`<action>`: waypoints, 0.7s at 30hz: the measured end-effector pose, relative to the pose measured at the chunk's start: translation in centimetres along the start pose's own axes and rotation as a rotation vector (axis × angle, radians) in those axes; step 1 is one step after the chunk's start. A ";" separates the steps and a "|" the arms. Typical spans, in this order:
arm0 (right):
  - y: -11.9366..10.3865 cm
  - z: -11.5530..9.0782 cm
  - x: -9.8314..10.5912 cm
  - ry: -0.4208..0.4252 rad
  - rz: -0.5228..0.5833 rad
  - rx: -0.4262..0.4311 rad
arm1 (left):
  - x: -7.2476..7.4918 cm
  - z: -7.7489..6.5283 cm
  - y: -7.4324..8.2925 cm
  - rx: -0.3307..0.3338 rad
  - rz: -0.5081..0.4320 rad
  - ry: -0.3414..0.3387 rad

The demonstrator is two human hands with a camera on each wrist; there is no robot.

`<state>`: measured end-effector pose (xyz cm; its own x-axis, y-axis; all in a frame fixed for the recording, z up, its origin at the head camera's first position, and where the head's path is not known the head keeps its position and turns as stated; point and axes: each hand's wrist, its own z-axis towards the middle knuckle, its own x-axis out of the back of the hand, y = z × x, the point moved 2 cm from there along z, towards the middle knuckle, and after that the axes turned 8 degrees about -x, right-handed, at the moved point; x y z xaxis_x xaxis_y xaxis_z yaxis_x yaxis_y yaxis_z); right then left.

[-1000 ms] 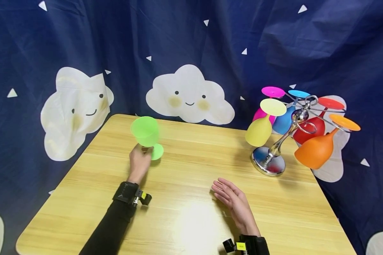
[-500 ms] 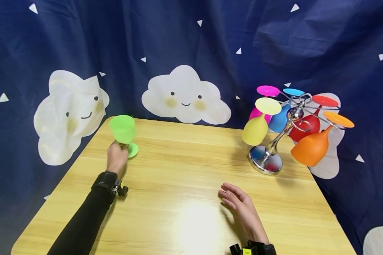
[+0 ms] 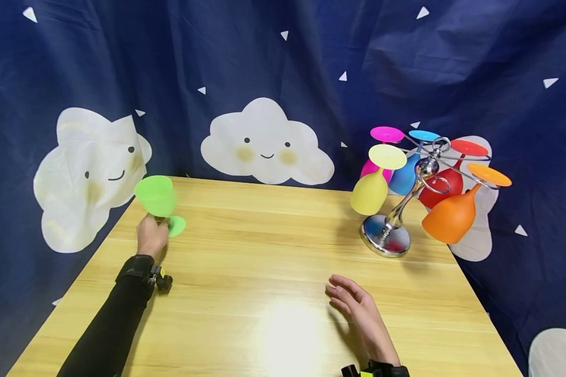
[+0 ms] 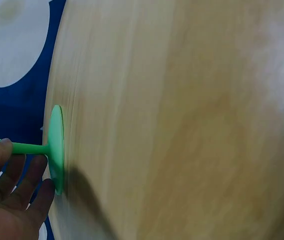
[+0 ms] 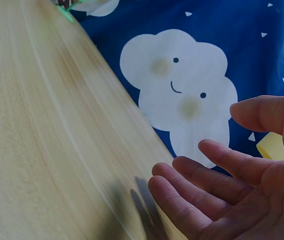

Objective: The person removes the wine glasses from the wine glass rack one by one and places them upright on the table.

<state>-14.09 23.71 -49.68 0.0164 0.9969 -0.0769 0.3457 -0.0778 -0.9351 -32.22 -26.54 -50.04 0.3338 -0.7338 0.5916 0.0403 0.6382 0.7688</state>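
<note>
A green goblet (image 3: 155, 196) is at the back left of the table, bowl upward and leaning a little. My left hand (image 3: 152, 235) grips it by the stem. The left wrist view shows the thumb against the green stem (image 4: 29, 148) and the round foot (image 4: 57, 150) close to the tabletop; whether they touch I cannot tell. My right hand (image 3: 360, 311) hovers at the front right, holding nothing. Its fingers are spread and slightly bent in the right wrist view, palm (image 5: 261, 210) in sight.
A chrome rack (image 3: 371, 226) at the back right carries several goblets upside down, including a yellow goblet (image 3: 370, 193), a red goblet (image 3: 441, 188) and an orange goblet (image 3: 453, 217). A dark blue curtain (image 3: 179, 63) with clouds hangs behind the wooden table (image 3: 245, 246).
My left hand has carried the green goblet leftward toward the table's back left corner. The right hand stays near its spot, while the head view has swung slightly right.
</note>
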 end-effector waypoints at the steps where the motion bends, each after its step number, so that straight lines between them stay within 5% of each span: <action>1: 0.0 0.0 0.0 0.000 0.001 0.000 | 0.2 0.1 -0.1 -0.007 0.007 0.003; 15: 0.0 -0.1 -0.1 0.019 -0.025 0.019 | 1.8 0.8 -1.5 -0.024 0.037 0.015; 21: -0.1 -0.1 0.0 0.024 -0.017 0.006 | 2.3 0.1 -1.2 0.063 -0.028 -0.023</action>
<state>-13.97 23.76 -49.56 0.0327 0.9981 -0.0528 0.3404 -0.0608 -0.9383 -31.56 -29.01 -49.53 0.3121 -0.7567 0.5745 -0.0102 0.6020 0.7985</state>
